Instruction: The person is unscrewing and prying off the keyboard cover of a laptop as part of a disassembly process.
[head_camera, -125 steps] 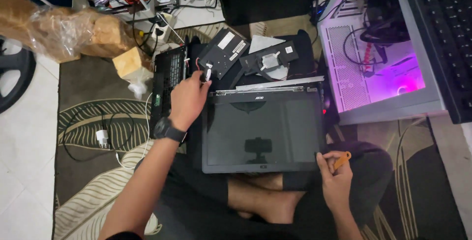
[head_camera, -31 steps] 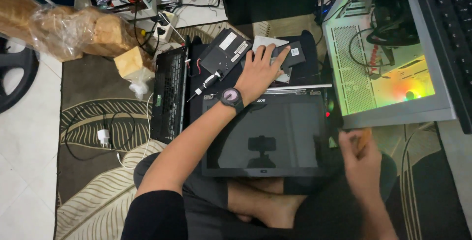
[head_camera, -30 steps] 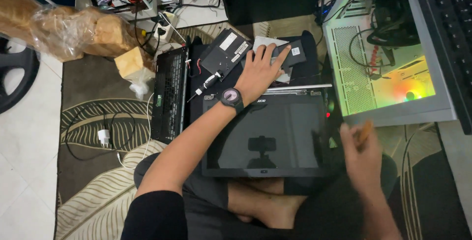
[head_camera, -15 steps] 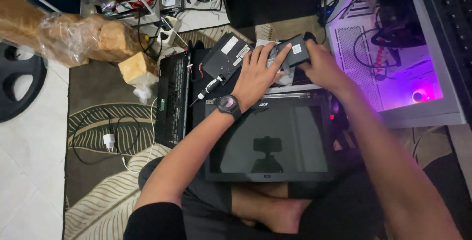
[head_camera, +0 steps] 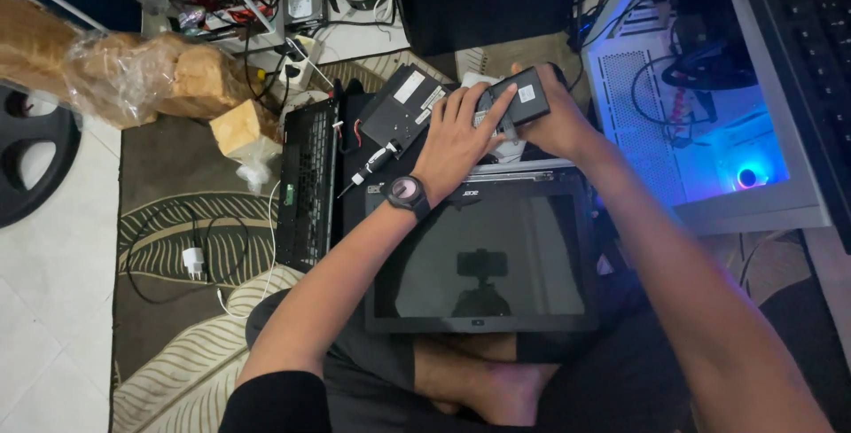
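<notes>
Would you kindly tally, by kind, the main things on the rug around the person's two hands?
Laptop screen panel: 1
Keyboard piece: 1
Small black drive held in both the left hand and the right hand: 1
Black boxy part with a white label: 1
White charger plug: 1
Total: 5

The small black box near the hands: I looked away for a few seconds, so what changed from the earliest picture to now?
The right hand left the lap, where it held a small orange tool, and reached up to the small black box. The left hand slid right from the flat black drive onto the same box; both now hold it. The laptop screen panel and keyboard stayed put.
</notes>
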